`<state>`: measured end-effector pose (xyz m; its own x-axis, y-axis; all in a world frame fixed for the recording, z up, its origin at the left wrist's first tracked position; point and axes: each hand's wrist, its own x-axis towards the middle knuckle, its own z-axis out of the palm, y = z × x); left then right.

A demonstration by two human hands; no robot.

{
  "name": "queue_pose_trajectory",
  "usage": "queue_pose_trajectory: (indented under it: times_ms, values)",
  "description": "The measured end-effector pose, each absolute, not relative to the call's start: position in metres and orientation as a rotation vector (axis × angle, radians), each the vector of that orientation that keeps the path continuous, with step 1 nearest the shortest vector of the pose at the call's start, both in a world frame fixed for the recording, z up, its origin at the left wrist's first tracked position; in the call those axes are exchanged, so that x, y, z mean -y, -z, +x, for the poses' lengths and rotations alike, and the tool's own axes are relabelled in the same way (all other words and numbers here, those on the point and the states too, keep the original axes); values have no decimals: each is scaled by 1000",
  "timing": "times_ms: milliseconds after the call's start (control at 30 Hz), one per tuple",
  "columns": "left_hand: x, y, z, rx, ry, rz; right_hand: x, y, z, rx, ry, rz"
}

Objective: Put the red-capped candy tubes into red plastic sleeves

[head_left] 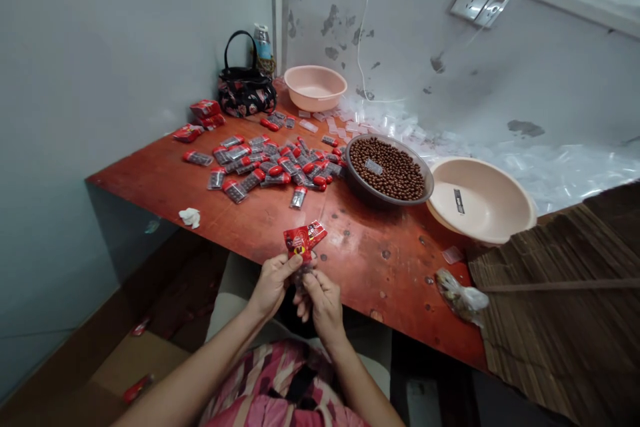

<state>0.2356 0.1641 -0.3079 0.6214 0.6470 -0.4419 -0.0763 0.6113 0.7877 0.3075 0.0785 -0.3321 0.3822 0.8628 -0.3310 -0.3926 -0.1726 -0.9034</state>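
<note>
At the table's near edge, my left hand [273, 283] pinches a red printed packet [296, 241] with a yellow mark. My right hand [323, 300] is closed on a small clear pack with dark contents [301, 275], just below the red packet; the fingers partly cover it. Another red packet [317, 232] lies right behind, touching or overlapping the first. Beyond the hands is a spread of small clear packs with red ends [270, 163]. To their right stands a grey bowl [351, 181] full of round brown balls [385, 170].
A pale basin [505, 207] stands right of the bowl, another basin [315, 97] at the back. A black handbag [246, 93], red packets [204, 109], white tissue [189, 217], a tied plastic bag [463, 297], stacked cardboard [565, 280] and clear plastic pieces [470, 140] surround the work area.
</note>
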Motion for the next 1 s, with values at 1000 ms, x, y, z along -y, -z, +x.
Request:
queue_pose_trajectory:
  times_ms: [1000]
  values:
    - [-198, 298, 267, -836, -739, 1246, -88, 344, 343, 473, -1189, -1203]
